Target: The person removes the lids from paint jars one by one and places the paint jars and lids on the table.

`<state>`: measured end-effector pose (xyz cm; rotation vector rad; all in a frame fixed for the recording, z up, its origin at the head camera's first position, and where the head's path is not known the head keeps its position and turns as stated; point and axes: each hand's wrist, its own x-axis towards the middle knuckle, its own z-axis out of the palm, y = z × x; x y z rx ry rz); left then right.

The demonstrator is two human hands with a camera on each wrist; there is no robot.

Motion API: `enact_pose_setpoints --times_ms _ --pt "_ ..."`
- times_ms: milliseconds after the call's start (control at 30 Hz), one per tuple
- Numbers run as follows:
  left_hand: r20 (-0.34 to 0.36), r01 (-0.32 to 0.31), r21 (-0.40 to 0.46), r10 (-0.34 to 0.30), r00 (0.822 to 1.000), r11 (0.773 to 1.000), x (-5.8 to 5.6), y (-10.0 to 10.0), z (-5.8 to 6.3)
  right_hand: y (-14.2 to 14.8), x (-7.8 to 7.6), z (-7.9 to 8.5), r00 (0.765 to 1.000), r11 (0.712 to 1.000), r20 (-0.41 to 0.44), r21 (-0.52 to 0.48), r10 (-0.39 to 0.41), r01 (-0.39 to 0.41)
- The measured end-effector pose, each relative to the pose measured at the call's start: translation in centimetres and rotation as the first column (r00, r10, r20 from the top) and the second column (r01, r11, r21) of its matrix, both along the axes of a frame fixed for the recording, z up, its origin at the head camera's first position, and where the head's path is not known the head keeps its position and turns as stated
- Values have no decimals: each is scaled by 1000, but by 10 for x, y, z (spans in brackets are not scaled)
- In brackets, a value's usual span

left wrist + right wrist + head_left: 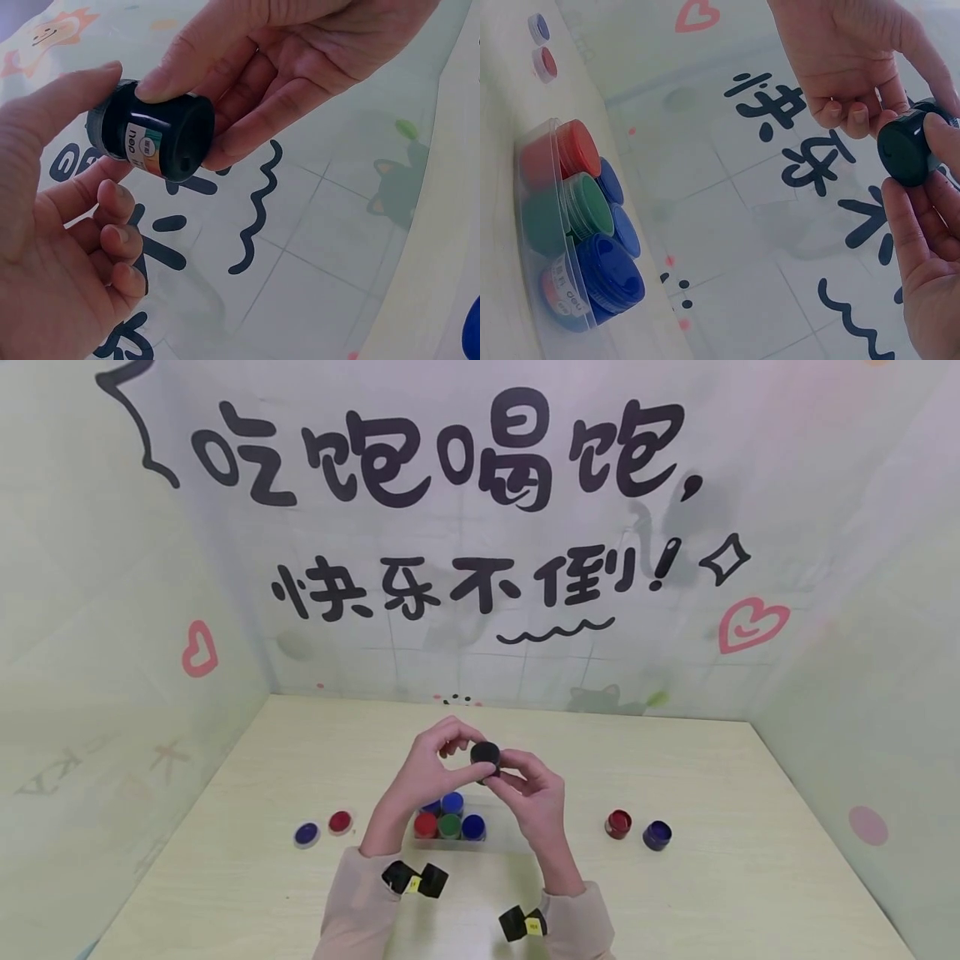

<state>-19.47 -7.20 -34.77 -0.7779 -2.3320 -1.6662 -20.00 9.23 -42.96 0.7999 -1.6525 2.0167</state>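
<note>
A small black paint jar [485, 753] with a label is held up between both hands above the table. My left hand [438, 764] pinches it at the lid end between thumb and index finger, the other fingers loosely curled. From the other side my right hand [536, 789] grips the jar's body with thumb and fingers. In the left wrist view the jar [176, 135] lies tilted on its side, its lid end toward the left hand [52, 202]. Below the hands, a clear plastic box [544, 169] holds several jars with red, green and blue lids.
At the right of the table stand an uncapped red paint jar [618, 824] and an uncapped dark blue paint jar [657, 836]. A blue lid [307, 835] and a red lid [340, 822] lie at the left. A printed curtain [450, 652] rises behind the table.
</note>
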Motion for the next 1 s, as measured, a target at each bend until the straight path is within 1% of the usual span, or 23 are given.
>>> enact_pose_setpoints --times_ms 267,533,633,867,1000 --pt "-30 -11 6 11 1000 1000 1 -1 1 1 1 1 1000 999 -24 35 -12 13" --pt "-54 -42 10 43 998 999 0 -8 -3 6 2 -1 999 999 -8 19 -39 39" --pt "-47 -62 6 62 997 998 1 -12 -5 10 2 -2 999 999 -5 8 -51 51" --pt "-7 -101 -5 101 995 995 2 -22 -10 21 2 -4 998 998 -5 -12 -69 69" --pt "0 -138 -15 138 990 990 4 -31 -13 29 2 -6 995 995 10 -22 -97 97"
